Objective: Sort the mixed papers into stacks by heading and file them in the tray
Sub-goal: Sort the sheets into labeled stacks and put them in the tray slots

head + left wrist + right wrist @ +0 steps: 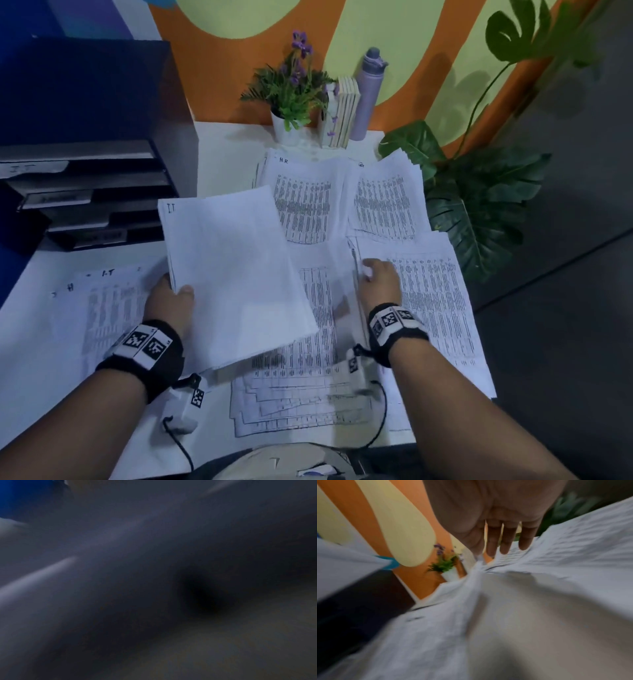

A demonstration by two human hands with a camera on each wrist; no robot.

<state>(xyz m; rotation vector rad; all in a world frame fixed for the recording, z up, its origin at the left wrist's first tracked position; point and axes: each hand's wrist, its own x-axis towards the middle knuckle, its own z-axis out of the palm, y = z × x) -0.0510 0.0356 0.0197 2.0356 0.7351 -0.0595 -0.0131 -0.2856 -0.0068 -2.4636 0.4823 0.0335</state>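
Observation:
My left hand (178, 291) grips a thick stack of white papers headed "IT" (236, 274) by its near-left edge, thumb on top, and holds it tilted above the table. My right hand (375, 275) rests with straight fingers (506, 543) on the printed stack at the right (435, 301), beside that stack's raised left edge. A stack headed "HR" (301, 202) and another stack (385, 202) lie further back. A fanned pile (301, 397) lies at the near centre, and a sheet marked "I-T" (102, 308) at the left. The black tiered tray (85, 195) stands at the far left. The left wrist view is dark and blurred.
At the back of the white table stand a small potted flower plant (291, 99), upright books (342, 113) and a lilac bottle (370, 96). A large leafy plant (472, 205) overhangs the table's right edge. A dark blue cabinet (85, 85) rises behind the tray.

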